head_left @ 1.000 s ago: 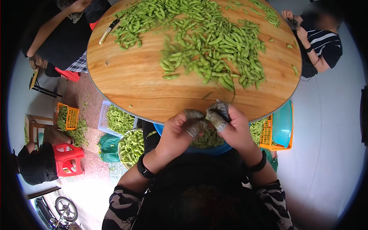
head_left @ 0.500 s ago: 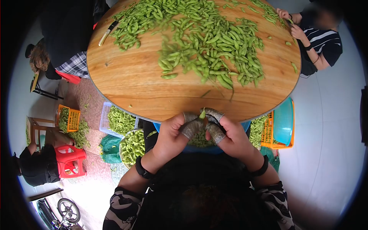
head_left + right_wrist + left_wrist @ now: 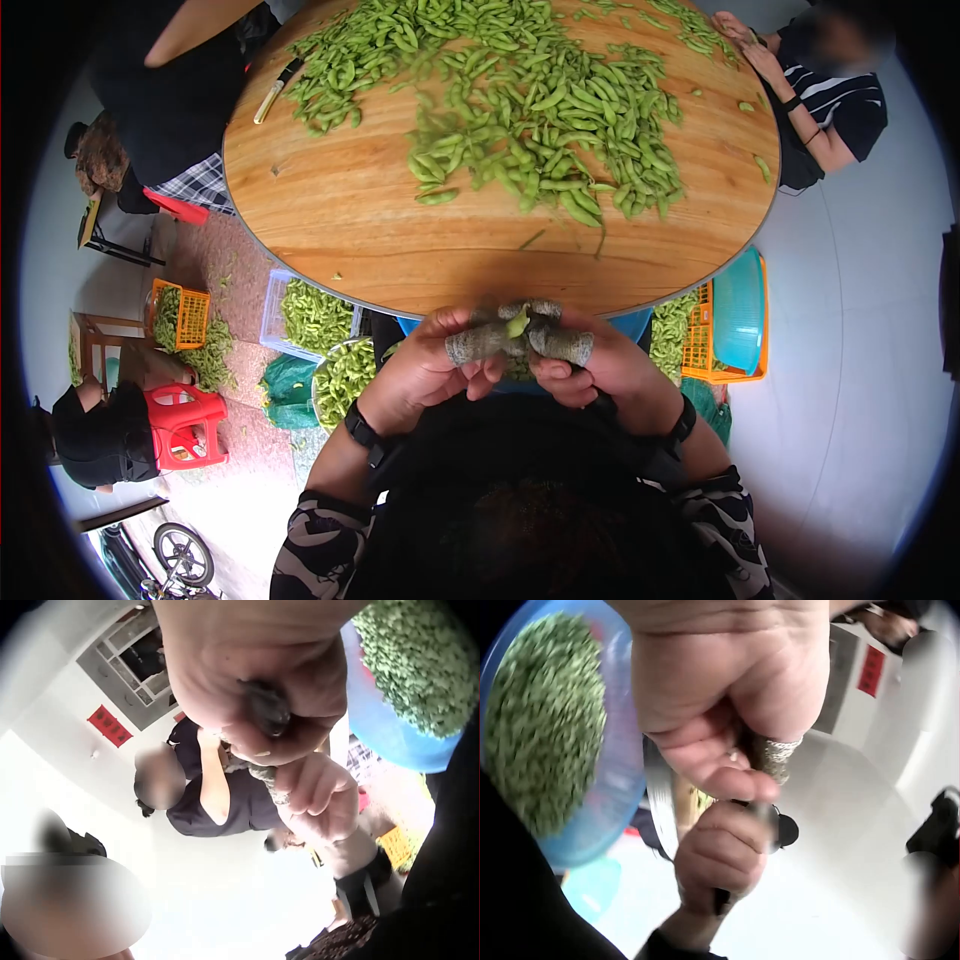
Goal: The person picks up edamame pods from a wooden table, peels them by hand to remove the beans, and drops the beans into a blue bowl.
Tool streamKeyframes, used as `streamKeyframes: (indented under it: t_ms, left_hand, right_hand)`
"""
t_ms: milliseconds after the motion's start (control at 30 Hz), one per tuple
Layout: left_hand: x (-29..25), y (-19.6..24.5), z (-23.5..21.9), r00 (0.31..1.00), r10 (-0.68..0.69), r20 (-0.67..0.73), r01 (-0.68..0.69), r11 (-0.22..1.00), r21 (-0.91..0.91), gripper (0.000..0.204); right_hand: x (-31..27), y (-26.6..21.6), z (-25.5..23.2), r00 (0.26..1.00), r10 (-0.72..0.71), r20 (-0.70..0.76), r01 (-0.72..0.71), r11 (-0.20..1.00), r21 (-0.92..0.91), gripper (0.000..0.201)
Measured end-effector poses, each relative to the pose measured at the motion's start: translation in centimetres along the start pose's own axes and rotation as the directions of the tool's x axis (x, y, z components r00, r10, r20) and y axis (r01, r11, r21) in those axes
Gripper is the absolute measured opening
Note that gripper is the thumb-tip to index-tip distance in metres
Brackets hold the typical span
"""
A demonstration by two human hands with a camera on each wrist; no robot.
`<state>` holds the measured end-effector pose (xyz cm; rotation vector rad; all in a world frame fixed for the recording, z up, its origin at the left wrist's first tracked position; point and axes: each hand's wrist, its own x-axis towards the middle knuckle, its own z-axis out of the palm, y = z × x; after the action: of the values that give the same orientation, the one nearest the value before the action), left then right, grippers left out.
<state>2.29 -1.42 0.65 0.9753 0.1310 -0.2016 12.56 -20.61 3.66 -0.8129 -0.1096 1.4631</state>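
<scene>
Over the near table edge, my left hand (image 3: 425,358) and right hand (image 3: 612,362) meet fingertip to fingertip, both pinching a green soybean pod (image 3: 518,322). Grey woven wraps (image 3: 563,345) cover the thumbs and some fingers. A dark, shiny piece (image 3: 268,711) shows in the curled right palm; its kind is unclear. Below the hands, a blue basin (image 3: 624,776) contains shelled green beans (image 3: 546,724). Beyond my hands, a large heap of soybean pods (image 3: 560,105) covers much of the round wooden table (image 3: 350,225).
A knife (image 3: 275,92) lies left on the table. Left of me stand a pale crate (image 3: 272,305) of pods and a bowl (image 3: 318,390) of pods; at right, an orange crate (image 3: 698,345) with a teal basket (image 3: 738,315). Other people sit around, one on a red stool (image 3: 185,425).
A second ago the wrapped fingertips were slightly apart; a pod appeared between them half a second ago. Now the hands have turned closer together around it. The person at right has reached onto the table.
</scene>
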Motion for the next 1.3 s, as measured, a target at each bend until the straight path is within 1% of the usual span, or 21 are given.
streamKeyframes:
  t_ms: [133, 167, 200, 233, 267, 333, 433, 667, 733, 767, 800, 833, 867, 933, 967, 1033, 1067, 1100, 1133, 1200, 1300]
  left_hand:
    - [0.1, 0.2, 0.8, 0.976, 0.159, -0.145, -0.079, 0.892, 0.446, 0.011]
    - [0.1, 0.2, 0.5, 0.913, 0.407, -0.005, -0.223, 0.509, 0.832, 0.015]
    - [0.2, 0.4, 0.4, 0.812, 0.532, 0.242, -0.264, -0.036, 0.964, 0.021]
    - [-0.3, 1.1, 1.1, 0.839, 0.462, 0.287, -0.189, -0.248, 0.95, 0.032]
    - [-0.2, 1.0, 1.2, 0.84, 0.459, 0.29, -0.191, -0.25, 0.949, 0.032]
    - [0.3, 0.4, 1.4, 0.753, 0.517, 0.407, -0.112, -0.509, 0.854, 0.025]
    - [1.1, -0.2, 1.7, 0.712, 0.57, 0.409, -0.05, -0.54, 0.84, 0.02]
    - [1.6, -0.6, 1.7, 0.759, 0.546, 0.355, -0.054, -0.491, 0.87, 0.017]
    - [1.4, -0.3, 1.7, 0.826, 0.536, 0.174, -0.22, 0.023, 0.975, 0.008]
    - [1.2, 0.1, 1.6, 0.828, 0.534, 0.175, -0.22, 0.022, 0.975, 0.008]
    - [0.9, 0.7, 1.4, 0.95, 0.309, -0.051, -0.144, 0.575, 0.806, 0.011]
    - [0.7, 1.1, 1.3, 0.992, -0.021, -0.122, 0.067, 0.921, 0.384, 0.016]
    - [0.6, 1.4, 1.2, 0.992, -0.021, -0.124, 0.067, 0.921, 0.384, 0.016]
    - [0.5, 1.8, 1.3, 0.982, -0.184, 0.051, 0.19, 0.917, -0.35, 0.021]
    - [0.5, 1.9, 1.6, 0.981, -0.185, 0.053, 0.192, 0.917, -0.349, 0.021]
    - [0.5, 1.9, 2.4, 0.984, -0.136, -0.115, 0.145, 0.987, 0.075, 0.019]
    - [0.4, 1.5, 2.3, 0.984, -0.137, -0.112, 0.146, 0.986, 0.076, 0.019]
    - [0.3, 0.7, 1.8, 0.996, 0.011, -0.083, 0.026, 0.9, 0.434, 0.019]
    - [0.2, 0.2, 1.6, 0.99, 0.142, 0.0, -0.097, 0.679, 0.728, 0.019]
    - [0.1, 0.3, 1.6, 0.985, 0.163, 0.06, -0.154, 0.653, 0.742, 0.015]
    - [0.0, 1.1, 2.0, 0.991, -0.103, -0.082, 0.128, 0.89, 0.437, 0.012]
  right_hand:
    - [0.3, 0.2, 1.0, 0.978, -0.038, -0.203, 0.018, 0.995, -0.1, 0.024]
    - [0.3, 0.5, 1.5, 0.964, -0.093, -0.247, 0.053, 0.985, -0.162, 0.023]
    - [0.3, 0.7, 1.7, 0.946, -0.15, -0.287, 0.085, 0.971, -0.226, 0.022]
    - [0.4, 0.8, 1.5, 0.945, -0.153, -0.288, 0.089, 0.971, -0.222, 0.022]
    - [0.5, 1.1, 1.0, 0.943, -0.21, -0.258, 0.119, 0.938, -0.326, 0.023]
    - [0.5, 1.1, 0.8, 0.938, -0.265, -0.222, 0.152, 0.893, -0.425, 0.025]
    - [0.6, 0.9, 1.1, 0.912, -0.316, -0.26, 0.136, 0.834, -0.535, 0.026]
    - [0.4, 1.0, 0.7, 0.828, -0.518, -0.216, 0.214, 0.647, -0.732, 0.036]
    - [0.2, 0.8, 0.0, 0.837, -0.505, -0.211, 0.217, 0.66, -0.719, 0.038]
    - [0.0, 0.7, -0.3, 0.872, -0.437, -0.221, 0.208, 0.739, -0.641, 0.035]
    - [0.0, 0.6, -0.4, 0.903, -0.366, -0.223, 0.19, 0.809, -0.556, 0.032]
    - [-0.1, 0.6, -0.4, 0.904, -0.365, -0.223, 0.19, 0.81, -0.556, 0.032]
    - [-0.2, 0.5, -0.3, 0.915, -0.351, -0.2, 0.202, 0.827, -0.524, 0.029]
    - [-0.4, 0.4, -0.5, 0.924, -0.338, -0.177, 0.214, 0.843, -0.492, 0.027]
    - [-0.5, 0.2, -1.0, 0.949, -0.278, -0.148, 0.198, 0.892, -0.406, 0.026]
    - [-0.1, 0.6, -1.5, 0.968, -0.221, -0.117, 0.175, 0.933, -0.315, 0.026]
    - [0.6, 1.2, -1.5, 0.854, -0.513, -0.084, 0.376, 0.721, -0.582, 0.025]
    - [1.0, 1.5, -1.7, 0.67, -0.741, 0.037, 0.479, 0.394, -0.785, 0.025]
    - [1.0, 1.4, -2.0, 0.666, -0.745, 0.035, 0.477, 0.39, -0.788, 0.025]
    - [0.8, 0.8, -2.6, 0.744, -0.666, 0.049, 0.231, 0.187, -0.955, 0.029]
    - [0.5, 0.1, -1.4, 0.768, -0.639, 0.053, 0.291, 0.274, -0.917, 0.032]
